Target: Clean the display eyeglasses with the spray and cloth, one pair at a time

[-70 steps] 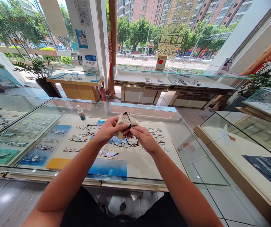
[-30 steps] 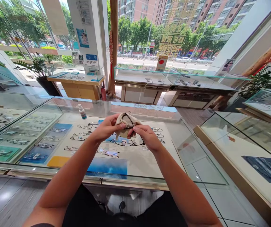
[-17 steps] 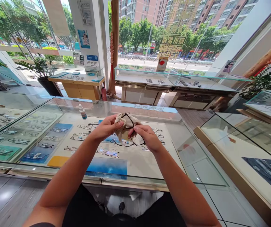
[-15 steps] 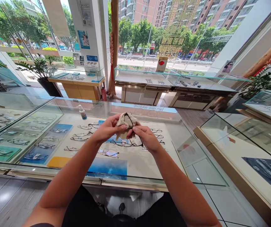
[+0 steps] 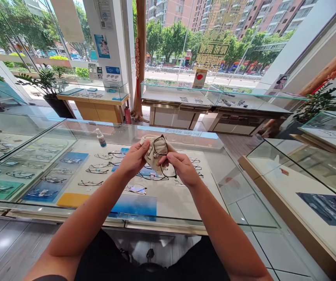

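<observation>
Gripping a beige lens cloth (image 5: 155, 156) in the left hand (image 5: 133, 159), with the fingers and thumb closed together around its bunched folds. Pinching black-framed eyeglasses (image 5: 160, 146) in the right hand (image 5: 182, 168), with the thumb and fingers pressed together on the frame beside one lens. Showing the cloth bunched behind that lens, and one temple arm (image 5: 169, 171) hanging down toward the near side. Holding both hands close together, just apart from each other, above the middle of a glass display counter (image 5: 144, 130), with the eyeglasses and cloth between them.

Lying beneath the hands, rows of eyeglasses are spreading across a pale display mat (image 5: 182, 199). Sitting on the near side of the hands, a rimless pair of glasses (image 5: 135, 189) is resting close to a blue card (image 5: 133, 208), with a yellow card (image 5: 72, 200) further left. Standing on the glass top near its far edge, a small white spray bottle (image 5: 100, 138) is sitting left of the hands, well apart from them.

Flanking the counter, glass display cases (image 5: 311, 175) are lining the left and right sides. Beyond it, more cases (image 5: 179, 91) are standing against the window, with a red fire extinguisher (image 5: 127, 116) beside a wooden post (image 5: 141, 58).
</observation>
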{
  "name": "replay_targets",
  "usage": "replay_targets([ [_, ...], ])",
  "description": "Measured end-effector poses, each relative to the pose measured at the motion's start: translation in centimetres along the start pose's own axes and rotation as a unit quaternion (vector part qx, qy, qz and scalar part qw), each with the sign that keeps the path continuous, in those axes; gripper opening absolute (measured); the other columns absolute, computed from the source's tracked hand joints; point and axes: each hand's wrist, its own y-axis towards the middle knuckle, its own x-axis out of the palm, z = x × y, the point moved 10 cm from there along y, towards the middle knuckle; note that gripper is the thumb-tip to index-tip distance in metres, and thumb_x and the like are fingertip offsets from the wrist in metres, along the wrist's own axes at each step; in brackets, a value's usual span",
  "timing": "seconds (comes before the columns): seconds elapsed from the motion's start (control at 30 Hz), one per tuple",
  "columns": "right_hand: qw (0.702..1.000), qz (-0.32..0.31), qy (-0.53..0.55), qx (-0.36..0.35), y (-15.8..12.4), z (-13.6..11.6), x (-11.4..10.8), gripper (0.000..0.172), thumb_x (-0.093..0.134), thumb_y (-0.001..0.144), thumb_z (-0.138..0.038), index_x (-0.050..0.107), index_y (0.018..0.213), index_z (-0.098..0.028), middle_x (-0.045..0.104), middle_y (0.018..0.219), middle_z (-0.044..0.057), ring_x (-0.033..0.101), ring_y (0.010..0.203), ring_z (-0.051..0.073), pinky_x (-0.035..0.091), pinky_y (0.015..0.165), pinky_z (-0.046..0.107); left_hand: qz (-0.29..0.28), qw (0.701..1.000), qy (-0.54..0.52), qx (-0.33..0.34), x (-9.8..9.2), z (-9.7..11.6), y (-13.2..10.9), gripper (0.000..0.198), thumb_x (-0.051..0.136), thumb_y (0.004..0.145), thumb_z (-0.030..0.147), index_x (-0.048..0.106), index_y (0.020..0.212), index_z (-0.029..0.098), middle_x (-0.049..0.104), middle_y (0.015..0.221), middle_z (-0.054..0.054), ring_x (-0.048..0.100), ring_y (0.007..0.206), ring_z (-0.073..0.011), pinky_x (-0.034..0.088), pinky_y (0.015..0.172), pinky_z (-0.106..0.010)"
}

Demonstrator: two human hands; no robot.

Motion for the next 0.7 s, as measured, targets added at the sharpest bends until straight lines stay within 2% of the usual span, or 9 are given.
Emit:
replay_targets([
  [0.07, 0.999, 0.043, 0.025, -0.015, 0.0, -0.5, -1.4, 0.048, 0.073, 0.099, -0.069, 0.089, 0.089, -0.024, 0.081, 0.095, 0.008, 0.066, 0.089, 0.023, 0.052, 0.084, 0.037, 0.015, 1.0, -0.013, 0.01, -0.6, 0.4, 0.2, 0.058, 0.098, 0.079, 0.06, 0.081, 0.107, 0.012, 0.084, 0.098, -0.011, 0.081, 0.102, -0.0273, 0.063, 0.094, -0.037],
  [0.13, 0.993, 0.103, 0.048, -0.037, -0.1, -1.1, -3.0, 0.044, 0.076, 0.096, -0.067, 0.089, 0.087, -0.026, 0.081, 0.105, 0.008, 0.068, 0.1, 0.024, 0.052, 0.084, 0.036, 0.018, 1.0, -0.011, 0.006, -1.0, 0.2, 0.3, 0.058, 0.097, 0.08, 0.06, 0.082, 0.108, 0.012, 0.085, 0.102, -0.012, 0.08, 0.107, -0.0284, 0.062, 0.099, -0.038],
  [0.2, 0.985, 0.153, 0.056, -0.058, -0.2, -1.4, -4.2, 0.042, 0.078, 0.095, -0.066, 0.088, 0.087, -0.026, 0.079, 0.113, 0.008, 0.068, 0.11, 0.025, 0.053, 0.086, 0.036, 0.004, 1.0, 0.003, -0.015, -0.8, -0.4, 0.2, 0.059, 0.096, 0.082, 0.062, 0.082, 0.108, 0.011, 0.084, 0.101, -0.012, 0.08, 0.106, -0.028, 0.061, 0.098, -0.037],
  [0.27, 0.98, 0.179, 0.053, -0.074, -0.3, -1.4, -4.7, 0.042, 0.077, 0.096, -0.065, 0.088, 0.088, -0.026, 0.079, 0.115, 0.008, 0.067, 0.116, 0.026, 0.054, 0.095, 0.037, -0.023, 0.998, 0.026, -0.042, -0.2, -1.3, -0.1, 0.061, 0.093, 0.083, 0.066, 0.082, 0.107, 0.011, 0.083, 0.098, -0.012, 0.079, 0.1, -0.0265, 0.06, 0.091, -0.035],
  [0.33, 0.978, 0.188, 0.046, -0.082, -0.3, -1.2, -4.6, 0.042, 0.075, 0.098, -0.065, 0.087, 0.09, -0.026, 0.078, 0.118, 0.008, 0.067, 0.121, 0.027, 0.054, 0.106, 0.04, -0.054, 0.995, 0.057, -0.068, 0.7, -2.2, -0.7, 0.064, 0.09, 0.084, 0.071, 0.082, 0.104, 0.011, 0.081, 0.093, -0.01, 0.075, 0.089, -0.0223, 0.057, 0.081, -0.031],
  [0.4, 0.98, 0.182, 0.038, -0.077, -0.2, -0.7, -4.2, 0.042, 0.073, 0.099, -0.065, 0.087, 0.094, -0.025, 0.076, 0.122, 0.008, 0.066, 0.122, 0.027, 0.053, 0.11, 0.041, -0.081, 0.989, 0.085, -0.087, 1.5, -3.0, -1.2, 0.066, 0.087, 0.084, 0.075, 0.08, 0.099, 0.011, 0.078, 0.088, -0.008, 0.07, 0.08, -0.0181, 0.053, 0.075, -0.028],
  [0.5, 0.986, 0.158, 0.039, -0.047, -0.1, 0.2, -3.2, 0.046, 0.073, 0.098, -0.069, 0.087, 0.101, -0.025, 0.073, 0.125, 0.008, 0.067, 0.117, 0.026, 0.056, 0.105, 0.04, -0.101, 0.983, 0.115, -0.097, 2.4, -3.8, -1.8, 0.068, 0.084, 0.084, 0.079, 0.076, 0.094, 0.012, 0.073, 0.083, -0.006, 0.063, 0.074, -0.0159, 0.049, 0.071, -0.027],
  [0.7, 0.99, 0.136, 0.04, -0.016, 0.0, 0.8, -1.9, 0.054, 0.075, 0.094, -0.076, 0.087, 0.102, -0.023, 0.072, 0.122, 0.009, 0.066, 0.111, 0.025, 0.056, 0.096, 0.037, -0.088, 0.984, 0.136, -0.075, 3.0, -3.9, -1.9, 0.067, 0.084, 0.085, 0.079, 0.065, 0.085, 0.014, 0.063, 0.075, -0.001, 0.052, 0.067, -0.0126, 0.041, 0.064, -0.026],
])
